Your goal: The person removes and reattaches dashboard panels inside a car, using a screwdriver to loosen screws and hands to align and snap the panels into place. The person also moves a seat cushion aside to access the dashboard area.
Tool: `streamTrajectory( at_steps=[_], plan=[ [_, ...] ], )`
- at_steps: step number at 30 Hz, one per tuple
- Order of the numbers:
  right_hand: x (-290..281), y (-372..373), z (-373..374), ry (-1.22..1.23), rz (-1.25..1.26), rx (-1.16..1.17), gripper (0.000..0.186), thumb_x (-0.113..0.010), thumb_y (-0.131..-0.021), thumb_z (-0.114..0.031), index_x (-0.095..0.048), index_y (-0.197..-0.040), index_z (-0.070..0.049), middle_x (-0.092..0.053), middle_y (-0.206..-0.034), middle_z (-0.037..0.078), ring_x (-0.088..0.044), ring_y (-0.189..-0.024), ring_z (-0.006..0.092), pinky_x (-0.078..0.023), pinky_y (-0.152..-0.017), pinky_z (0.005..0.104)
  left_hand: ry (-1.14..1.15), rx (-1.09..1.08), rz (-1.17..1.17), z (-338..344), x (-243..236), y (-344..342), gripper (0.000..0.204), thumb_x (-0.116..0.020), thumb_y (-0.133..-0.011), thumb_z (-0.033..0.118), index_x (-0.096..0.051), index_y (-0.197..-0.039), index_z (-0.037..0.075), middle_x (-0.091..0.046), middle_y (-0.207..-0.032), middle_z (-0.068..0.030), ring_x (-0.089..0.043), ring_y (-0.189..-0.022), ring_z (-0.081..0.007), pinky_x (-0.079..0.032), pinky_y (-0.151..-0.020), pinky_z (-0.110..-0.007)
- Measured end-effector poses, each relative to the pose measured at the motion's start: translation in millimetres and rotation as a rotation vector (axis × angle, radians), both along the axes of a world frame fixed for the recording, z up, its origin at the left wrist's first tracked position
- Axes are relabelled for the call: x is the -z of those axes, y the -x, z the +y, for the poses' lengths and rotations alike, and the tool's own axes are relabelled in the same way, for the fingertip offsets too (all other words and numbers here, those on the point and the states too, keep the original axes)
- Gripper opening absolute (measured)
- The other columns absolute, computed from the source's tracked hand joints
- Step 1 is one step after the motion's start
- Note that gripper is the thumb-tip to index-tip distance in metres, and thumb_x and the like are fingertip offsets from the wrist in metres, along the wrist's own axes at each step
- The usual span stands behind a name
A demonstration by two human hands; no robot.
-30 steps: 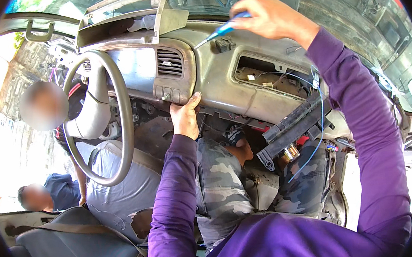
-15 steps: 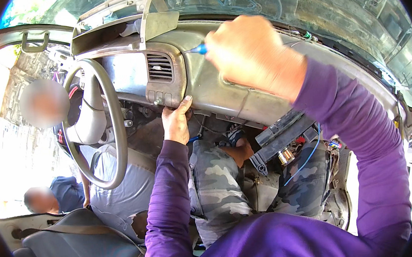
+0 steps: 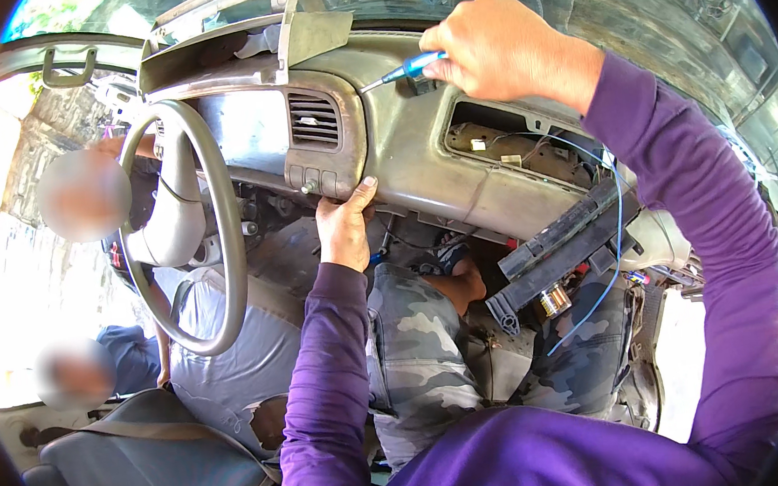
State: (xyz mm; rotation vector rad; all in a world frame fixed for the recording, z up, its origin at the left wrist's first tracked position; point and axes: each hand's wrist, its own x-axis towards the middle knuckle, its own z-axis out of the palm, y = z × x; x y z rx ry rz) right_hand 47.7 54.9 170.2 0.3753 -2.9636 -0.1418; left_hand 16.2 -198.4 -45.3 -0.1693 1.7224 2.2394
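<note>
My right hand (image 3: 502, 49) is closed round a blue-handled screwdriver (image 3: 410, 68) above the dashboard (image 3: 418, 156). The screwdriver's tip meets the seam at the right edge of the instrument surround (image 3: 352, 106), beside the square air vent (image 3: 314, 121). Lower down, my left hand (image 3: 346, 225) grips the bottom corner of that surround, thumb on its face and fingers hidden beneath. Left of the vent, the instrument opening shows a pale, bright panel (image 3: 242, 131).
A steering wheel (image 3: 232, 249) stands at left, beside a torn seat (image 3: 253, 387). Across my lap lies a long black plastic part (image 3: 549, 256), with a blue wire (image 3: 592, 308) near it. The dashboard has an open cavity (image 3: 520, 141) at right. Two people are outside at left.
My right hand has drawn up and to the right with the screwdriver, whose shaft shows more now, uncovering the dashboard cavity. My left hand keeps its hold while the view shifts slightly.
</note>
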Motion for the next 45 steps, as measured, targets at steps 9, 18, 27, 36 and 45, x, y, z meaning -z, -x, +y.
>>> streamTrajectory(
  at_steps=[9,18,27,36,45],
  plan=[
    [18.7,23.6,23.9,0.512,-0.269,0.078,0.045,-0.068,-0.095,-0.043,-0.076,-0.1,0.001,-0.071,-0.08,0.021,-0.07,-0.077,0.0312,-0.052,-0.074,0.0451,-0.064,0.032,0.027,1.6,1.5,0.1,0.037,-0.078,-0.088,0.01,-0.063,-0.122,0.006,-0.067,-0.108,-0.0039,-0.063,-0.089,-0.0154,-0.049,-0.077,-0.033],
    [40.8,-2.5,33.7,0.569,-0.119,0.056,0.038,-0.065,-0.098,-0.037,-0.074,-0.106,-0.001,-0.07,-0.078,0.015,-0.065,-0.072,0.0235,-0.051,-0.071,0.0387,-0.009,-0.028,-0.051,7.2,-3.3,-1.0,0.03,-0.081,-0.085,0.01,-0.066,-0.111,0.006,-0.065,-0.093,-0.0005,-0.059,-0.078,-0.0135,-0.046,-0.068,-0.031],
    [64.9,-37.8,4.7,0.389,-0.154,0.084,0.031,-0.065,-0.094,-0.035,-0.074,-0.101,-0.006,-0.073,-0.087,0.02,-0.07,-0.086,0.0403,-0.055,-0.077,0.0513,-0.04,0.007,-0.017,-1.9,-5.0,-7.4,0.036,-0.08,-0.088,0.016,-0.064,-0.118,0.005,-0.064,-0.107,-0.0024,-0.06,-0.091,-0.0157,-0.048,-0.084,-0.035],
    [23.7,-7.6,17.2,0.362,0.116,0.196,0.027,-0.064,-0.096,-0.033,-0.075,-0.102,-0.009,-0.073,-0.082,0.016,-0.072,-0.083,0.0378,-0.056,-0.074,0.0506,-0.092,0.014,-0.009,1.9,-1.3,-2.1,0.033,-0.082,-0.086,0.008,-0.066,-0.114,0.008,-0.066,-0.095,0.0016,-0.058,-0.075,-0.0105,-0.047,-0.067,-0.027],
    [15.3,65.1,-23.7,0.275,0.112,0.058,0.026,-0.064,-0.096,-0.031,-0.074,-0.104,-0.009,-0.073,-0.088,0.017,-0.071,-0.087,0.0388,-0.055,-0.076,0.0516,-0.098,0.047,0.034,3.3,14.6,2.7,0.041,-0.081,-0.087,0.013,-0.064,-0.124,0.006,-0.067,-0.105,-0.0023,-0.063,-0.089,-0.0157,-0.053,-0.078,-0.034]
  ],
)
